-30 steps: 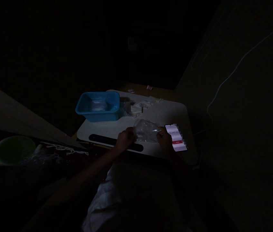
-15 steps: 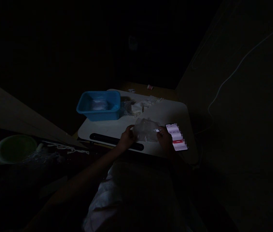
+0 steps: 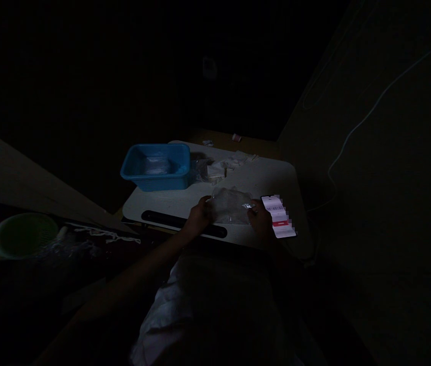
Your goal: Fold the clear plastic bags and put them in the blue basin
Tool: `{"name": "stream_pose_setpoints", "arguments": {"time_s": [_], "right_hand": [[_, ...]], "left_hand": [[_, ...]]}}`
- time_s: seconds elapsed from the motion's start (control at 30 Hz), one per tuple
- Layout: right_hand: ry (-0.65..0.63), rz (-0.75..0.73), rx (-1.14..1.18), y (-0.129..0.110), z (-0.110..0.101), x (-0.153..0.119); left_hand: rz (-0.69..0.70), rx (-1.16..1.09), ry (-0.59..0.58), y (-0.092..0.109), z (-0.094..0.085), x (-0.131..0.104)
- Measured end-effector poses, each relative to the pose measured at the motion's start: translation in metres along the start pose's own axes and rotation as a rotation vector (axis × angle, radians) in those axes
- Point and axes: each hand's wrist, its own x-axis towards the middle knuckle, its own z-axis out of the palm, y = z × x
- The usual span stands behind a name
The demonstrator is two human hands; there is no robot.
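Observation:
A clear plastic bag is stretched between my two hands over the front part of a white table. Its left edge is pinched by my left hand. My right hand grips the right edge, where the plastic shines brightly. Just right of that hand lies a phone with a lit screen showing digits and a red bar. At the table's back left stands a blue basin with clear plastic inside. Crumpled plastic and white pieces lie beside the basin. The room is very dark.
A black slot strip runs along the table's front edge. A green basket is at the far left. Behind the table, a small pinkish cup lies on the floor. A white cable hangs along the right wall.
The plastic bag looks slightly flatter and more see-through between my hands. My left hand has shifted very slightly; the basin and phone have stayed where they were.

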Motion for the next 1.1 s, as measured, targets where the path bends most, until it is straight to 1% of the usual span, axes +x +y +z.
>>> {"name": "stream_pose_setpoints", "arguments": {"time_s": [0.1,0.3,0.4,0.6,0.7,0.83,0.97,1.1], "right_hand": [[-0.031,0.026,-0.025,-0.002,-0.002,0.001],[-0.032,0.017,-0.050,-0.003,-0.002,0.001],[-0.030,0.014,-0.043,-0.001,-0.001,0.001],[-0.008,-0.013,-0.020,0.002,0.000,0.002],[-0.022,-0.006,-0.029,0.001,-0.001,0.002],[-0.027,0.022,-0.041,-0.001,-0.001,0.001],[-0.009,0.014,-0.029,0.000,0.001,0.001],[-0.002,-0.001,-0.025,0.002,0.001,0.002]], "left_hand": [[-0.028,-0.060,0.016,0.000,-0.001,0.001],[-0.193,-0.227,0.092,0.003,0.002,0.003],[-0.232,-0.325,0.073,0.004,0.005,0.005],[-0.247,-0.518,0.030,0.007,0.007,0.005],[-0.262,-0.510,-0.001,0.007,0.004,0.003],[-0.274,-0.441,0.001,0.007,0.001,-0.002],[-0.233,-0.381,-0.001,0.005,0.001,-0.005],[-0.192,-0.339,-0.030,-0.001,0.005,-0.004]]}}
